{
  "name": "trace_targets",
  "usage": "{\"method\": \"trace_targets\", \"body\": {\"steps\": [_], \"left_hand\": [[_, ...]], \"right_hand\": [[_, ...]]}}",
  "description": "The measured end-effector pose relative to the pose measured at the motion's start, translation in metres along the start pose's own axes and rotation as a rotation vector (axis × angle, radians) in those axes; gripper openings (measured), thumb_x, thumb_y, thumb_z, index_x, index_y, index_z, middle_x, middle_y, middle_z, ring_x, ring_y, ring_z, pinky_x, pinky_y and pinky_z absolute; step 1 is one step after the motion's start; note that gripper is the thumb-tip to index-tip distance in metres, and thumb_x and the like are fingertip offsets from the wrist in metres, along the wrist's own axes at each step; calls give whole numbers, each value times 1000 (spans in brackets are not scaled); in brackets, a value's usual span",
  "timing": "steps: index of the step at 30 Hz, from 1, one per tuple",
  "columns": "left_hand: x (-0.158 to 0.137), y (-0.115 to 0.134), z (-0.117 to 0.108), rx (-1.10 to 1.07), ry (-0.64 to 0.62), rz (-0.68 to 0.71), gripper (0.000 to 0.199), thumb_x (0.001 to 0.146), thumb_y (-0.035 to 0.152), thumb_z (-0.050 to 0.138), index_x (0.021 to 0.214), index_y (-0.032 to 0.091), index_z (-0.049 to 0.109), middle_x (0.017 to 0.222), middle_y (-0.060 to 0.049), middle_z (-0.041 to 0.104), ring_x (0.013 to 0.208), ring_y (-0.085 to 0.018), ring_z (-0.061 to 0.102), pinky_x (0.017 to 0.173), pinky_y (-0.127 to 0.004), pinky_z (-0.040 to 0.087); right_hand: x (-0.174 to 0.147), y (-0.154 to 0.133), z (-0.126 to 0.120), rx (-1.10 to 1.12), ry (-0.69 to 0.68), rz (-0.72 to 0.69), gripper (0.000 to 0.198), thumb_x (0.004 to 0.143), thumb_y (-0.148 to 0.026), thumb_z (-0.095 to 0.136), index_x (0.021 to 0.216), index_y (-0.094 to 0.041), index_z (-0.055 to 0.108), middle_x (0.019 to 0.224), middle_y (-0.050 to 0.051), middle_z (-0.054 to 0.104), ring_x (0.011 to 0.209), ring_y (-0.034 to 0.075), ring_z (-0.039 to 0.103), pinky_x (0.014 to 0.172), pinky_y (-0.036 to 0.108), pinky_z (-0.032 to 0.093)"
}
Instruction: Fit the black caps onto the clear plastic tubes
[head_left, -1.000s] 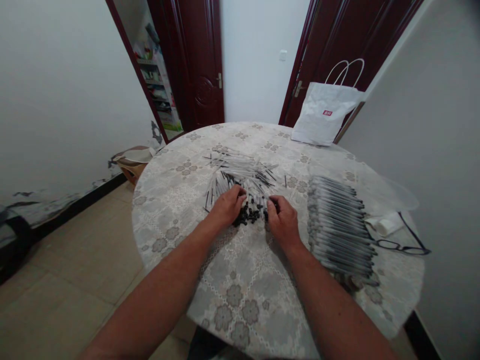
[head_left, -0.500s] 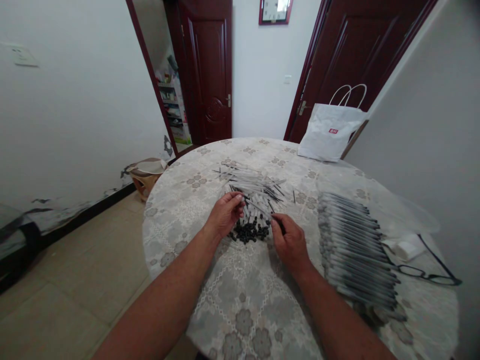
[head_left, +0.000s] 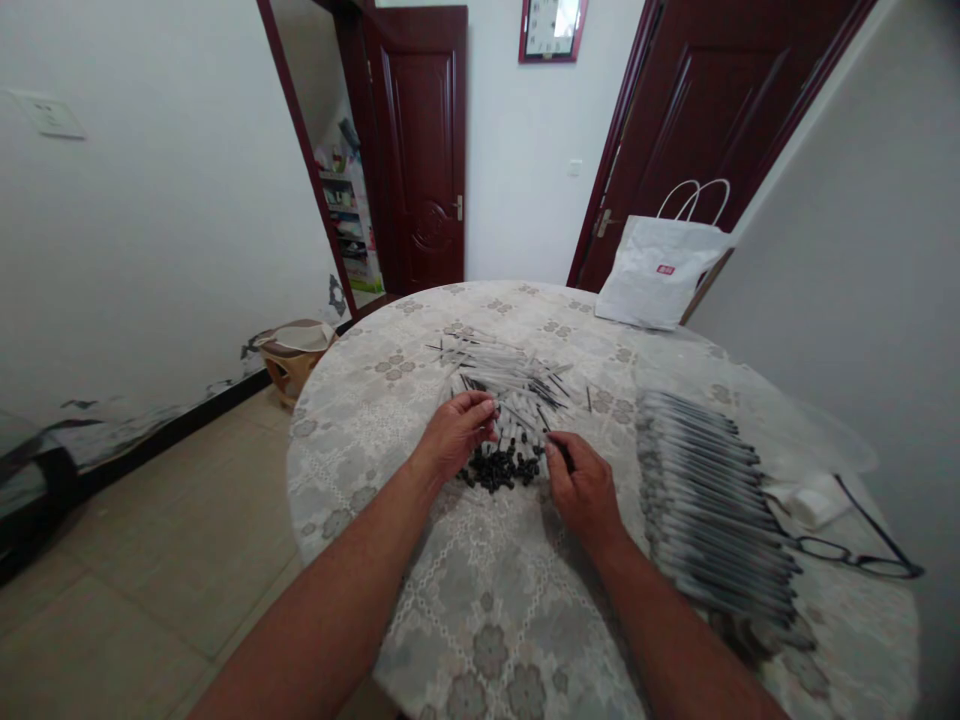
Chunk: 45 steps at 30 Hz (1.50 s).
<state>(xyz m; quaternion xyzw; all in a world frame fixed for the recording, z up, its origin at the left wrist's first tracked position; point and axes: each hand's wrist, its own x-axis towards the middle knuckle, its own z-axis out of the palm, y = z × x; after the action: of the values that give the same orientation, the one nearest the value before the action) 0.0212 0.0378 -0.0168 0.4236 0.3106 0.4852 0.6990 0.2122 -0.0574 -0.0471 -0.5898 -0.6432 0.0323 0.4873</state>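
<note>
My left hand (head_left: 459,436) is closed in a pinch just above the pile; what its fingertips hold is too small to make out. Facing it, my right hand (head_left: 581,478) has its fingers wrapped round a thin pen-like stick (head_left: 523,416), whose pale shaft points toward my left fingertips. Between and below the hands lies a heap of small black caps (head_left: 499,467). Just beyond them, clear tubes and dark thin rods (head_left: 499,362) are scattered in a loose pile. Right of my right hand are many pale, dark-ended pen-like sticks (head_left: 712,500) laid side by side in a row.
A round table with a flowered cloth (head_left: 487,640) bears everything. Eyeglasses (head_left: 847,553) and a white roll (head_left: 817,502) lie at the right, by a clear plastic sheet (head_left: 817,430). A white paper bag (head_left: 660,275) stands at the far edge. A wooden stool (head_left: 295,365) is left of the table.
My left fingertips have shifted slightly right and down, while my right hand stays nearly in place. The whole view has tilted up a little.
</note>
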Motion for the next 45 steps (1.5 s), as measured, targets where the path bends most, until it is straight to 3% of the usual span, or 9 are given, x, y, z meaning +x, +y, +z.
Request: {"method": "trace_targets", "body": {"steps": [5, 14, 20, 24, 29, 38, 42, 45], "left_hand": [[1, -4, -2, 78, -79, -51, 36, 82, 28, 77, 113, 14, 67, 94, -10, 72, 70, -13, 66, 64, -28, 59], [5, -1, -2, -189, 35, -11, 18, 89, 23, 67, 96, 17, 51, 108, -16, 74, 88, -21, 75, 75, -33, 61], [4, -2, 0, -206, 40, 19, 20, 89, 23, 68, 102, 18, 53, 115, -16, 73, 98, -24, 74, 77, -34, 61], [3, -7, 3, -154, 13, 19, 23, 92, 25, 65, 112, 16, 58, 119, -17, 72, 98, -23, 74, 74, -32, 61], [1, -13, 8, -130, -21, -5, 21, 91, 28, 67, 107, 15, 61, 118, -17, 72, 101, -25, 73, 71, -31, 62], [3, -13, 5, -152, 36, -54, 20, 88, 23, 71, 104, 12, 69, 111, -16, 75, 84, -19, 74, 72, -30, 62], [2, -10, 7, -176, 35, -71, 19, 88, 24, 72, 102, 12, 69, 108, -16, 75, 88, -20, 75, 78, -32, 62], [1, -9, 9, -145, 17, -59, 19, 87, 24, 73, 102, 13, 69, 108, -15, 75, 89, -19, 75, 82, -33, 62]], "right_hand": [[1, 0, -1, -21, 8, 42, 28, 100, -34, 48, 108, -17, 68, 99, 8, 72, 92, 21, 67, 87, 32, 51], [-3, -6, 0, -13, -53, 75, 28, 98, -36, 49, 108, -17, 68, 94, 7, 73, 84, 20, 68, 81, 29, 50], [-4, -9, 2, -34, -69, 46, 27, 97, -35, 49, 107, -18, 68, 96, 8, 74, 86, 21, 69, 82, 31, 50], [-4, -7, 3, -46, -71, 31, 27, 98, -34, 49, 107, -18, 68, 96, 8, 74, 86, 21, 69, 82, 31, 51], [-5, -5, 5, -57, -54, -13, 25, 98, -32, 49, 108, -18, 67, 98, 8, 74, 87, 21, 69, 82, 31, 52], [-1, -10, -1, -144, -55, -187, 28, 102, -29, 43, 111, -17, 67, 98, 11, 73, 90, 22, 68, 86, 33, 52], [2, -24, -8, -43, -56, -24, 28, 100, -32, 46, 108, -19, 70, 99, 9, 75, 91, 21, 69, 85, 31, 51], [7, -27, -11, 116, -103, 193, 29, 97, -37, 50, 99, -19, 72, 81, 4, 72, 73, 17, 65, 69, 27, 49]]}}
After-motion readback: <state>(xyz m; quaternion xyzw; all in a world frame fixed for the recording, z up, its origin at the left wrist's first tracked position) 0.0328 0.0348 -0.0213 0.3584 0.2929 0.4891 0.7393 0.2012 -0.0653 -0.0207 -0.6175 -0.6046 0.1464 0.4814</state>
